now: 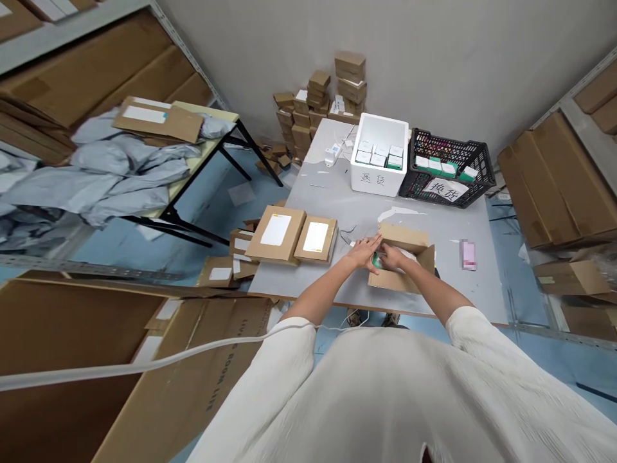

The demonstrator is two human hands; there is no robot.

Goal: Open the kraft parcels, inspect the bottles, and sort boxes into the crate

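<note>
An open cardboard box (403,236) lies near the front edge of the grey table, its flaps standing up. My left hand (365,253) is closed around the box's left end, thumb and fingers on either side of it. Inside that end, my right hand (393,257) has its fingers bent at a small green-and-white box (376,260). The fingers cover most of this small box, and the inside of the carton is partly hidden by my right hand and forearm.
Two labelled cartons, a larger one (276,235) and a smaller one (316,238), lie to the left. Behind stand a white foam box (379,182) and a black crate (453,149) holding small green-and-white boxes. A pink item (467,255) lies right. A white cable (202,352) crosses by my left arm.
</note>
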